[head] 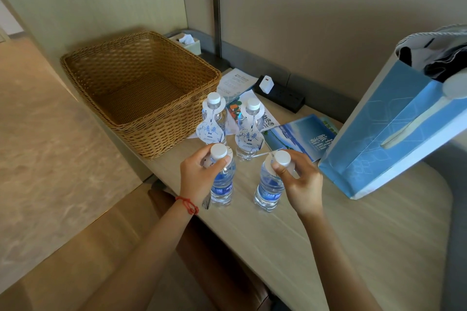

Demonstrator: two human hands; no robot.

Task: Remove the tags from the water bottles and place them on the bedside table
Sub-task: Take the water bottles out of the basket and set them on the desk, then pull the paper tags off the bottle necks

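Hands are gripping two bottles in the middle of the frame: left hand (199,177) is pinching one tag (228,156), right hand (299,179) the other tag (267,168). Best to be lifting each tag slowly over its cap

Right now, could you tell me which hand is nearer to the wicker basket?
Left. The left hand grips a bottle just in front of the wicker basket; the right hand holds another bottle farther right.
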